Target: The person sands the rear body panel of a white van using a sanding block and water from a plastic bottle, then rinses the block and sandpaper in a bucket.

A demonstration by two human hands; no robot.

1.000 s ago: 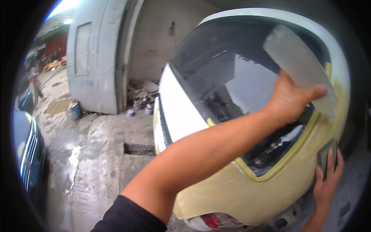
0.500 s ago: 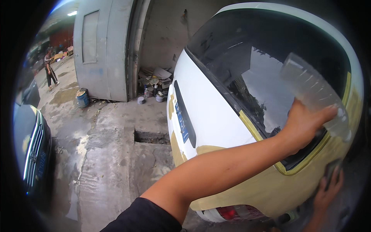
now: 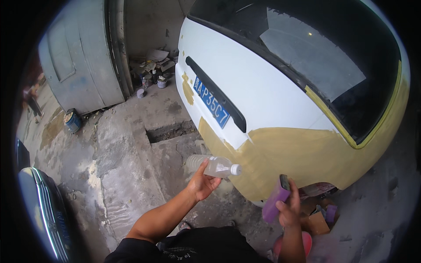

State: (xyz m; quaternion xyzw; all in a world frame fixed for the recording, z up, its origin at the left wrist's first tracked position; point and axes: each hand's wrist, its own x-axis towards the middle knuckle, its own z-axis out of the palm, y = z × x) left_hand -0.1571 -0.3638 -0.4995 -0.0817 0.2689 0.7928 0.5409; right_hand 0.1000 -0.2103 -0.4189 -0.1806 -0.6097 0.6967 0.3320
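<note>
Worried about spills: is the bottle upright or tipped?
Tipped: the bottle lies nearly sideways in the left hand, its white cap pointing right.

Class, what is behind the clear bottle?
Concrete floor shows around the clear bottle, with the car's tan bodywork behind its white cap. What the left hand covers cannot be seen.

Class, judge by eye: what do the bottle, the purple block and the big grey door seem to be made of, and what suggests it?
Bottle: clear plastic, it seems; see-through, shiny, with ribs.
Purple block: perhaps foam or rubber; the matt, even colour suggests it but cannot settle it.
Grey door: probably painted metal, dull; flat, sheet-like panels with seams suggest it.
</note>
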